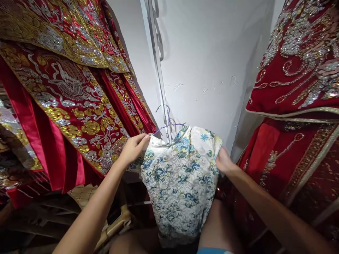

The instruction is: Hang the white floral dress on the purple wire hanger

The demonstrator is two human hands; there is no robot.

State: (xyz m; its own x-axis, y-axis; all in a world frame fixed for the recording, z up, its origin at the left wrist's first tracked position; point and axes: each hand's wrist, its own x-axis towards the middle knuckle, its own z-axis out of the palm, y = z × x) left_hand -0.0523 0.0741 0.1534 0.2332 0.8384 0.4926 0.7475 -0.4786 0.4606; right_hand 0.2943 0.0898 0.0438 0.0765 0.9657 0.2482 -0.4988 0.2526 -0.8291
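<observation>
Dress point(182, 187) at lower centre of frame, hanger point(161, 129) at its collar: left hand point(136, 147) pinches one shoulder, right hand point(225, 162) meets opposite sleeve, fingers blurred, grip unclear, probably keeping it spread.

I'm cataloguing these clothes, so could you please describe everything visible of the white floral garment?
The floral garment is off-white with blue, green and yellowish patterning, short sleeves and a stand-up collar; its cloth looks soft and slightly glossy. It is spread collar-up, slightly wrinkled, with a purple hanger at its neck. The left hand grips one shoulder; the right hand is at the opposite sleeve's edge, fingers hidden. The hem is in shadow.
</observation>
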